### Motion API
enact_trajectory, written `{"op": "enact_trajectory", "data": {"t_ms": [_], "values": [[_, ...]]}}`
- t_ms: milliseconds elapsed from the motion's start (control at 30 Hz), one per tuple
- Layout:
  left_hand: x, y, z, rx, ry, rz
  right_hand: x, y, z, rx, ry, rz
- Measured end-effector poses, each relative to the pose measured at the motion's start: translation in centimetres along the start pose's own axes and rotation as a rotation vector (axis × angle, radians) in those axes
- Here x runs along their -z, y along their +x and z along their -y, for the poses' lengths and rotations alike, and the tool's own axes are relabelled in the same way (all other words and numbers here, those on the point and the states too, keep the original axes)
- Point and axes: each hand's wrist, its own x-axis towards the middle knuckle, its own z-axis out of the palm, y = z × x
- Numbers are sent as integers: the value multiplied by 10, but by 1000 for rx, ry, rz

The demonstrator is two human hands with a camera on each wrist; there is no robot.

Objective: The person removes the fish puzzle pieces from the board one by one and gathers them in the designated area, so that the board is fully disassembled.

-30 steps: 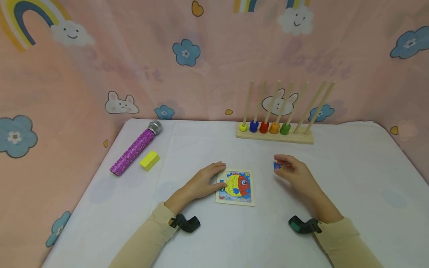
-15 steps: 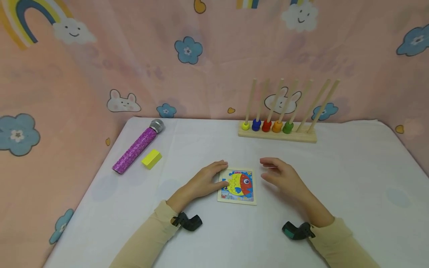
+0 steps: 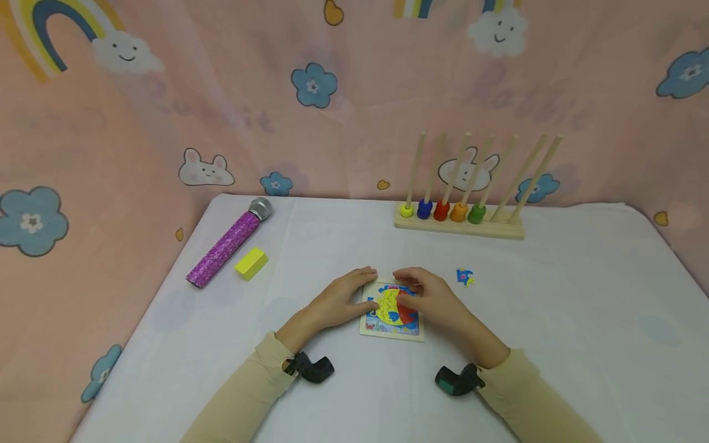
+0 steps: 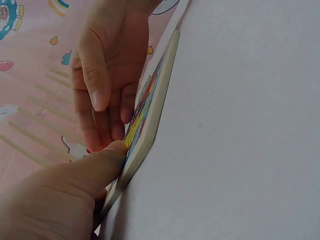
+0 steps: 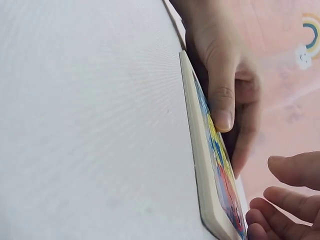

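A small square fish jigsaw puzzle (image 3: 382, 329) in a pale wooden frame lies on the white table. My left hand (image 3: 335, 300) grips its left side, and the left wrist view shows the thumb (image 4: 107, 160) resting on the picture. Over the puzzle's right part hovers my right hand (image 3: 443, 303), fingers loosely bent with nothing seen between them. The right wrist view shows those fingertips (image 5: 272, 210) near the frame but apart from it. A loose blue and yellow puzzle piece (image 3: 464, 277) rests on the table beyond the right hand. The right hand covers part of the fish's red head.
A wooden stand (image 3: 460, 228) with upright pegs and several coloured beads stands at the back right. At the back left lie a glittery purple microphone (image 3: 224, 249) and a yellow block (image 3: 252, 264). A pink patterned cloth (image 3: 354, 111) hangs behind the table.
My right hand held the loose puzzle piece a second ago; it has let go and moved left over the puzzle. The piece now shows on the table. My left hand has stayed put.
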Motion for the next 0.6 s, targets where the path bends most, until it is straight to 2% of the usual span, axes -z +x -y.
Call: {"op": "enact_trajectory", "data": {"t_ms": [233, 400, 600], "values": [[1, -1, 0, 1, 10, 7, -7, 5, -7, 64, -61, -29], [1, -1, 0, 4, 24, 3, -13, 6, -13, 130, -153, -71], [0, 0, 0, -10, 28, -6, -17, 4, -13, 140, -218, -88]]}}
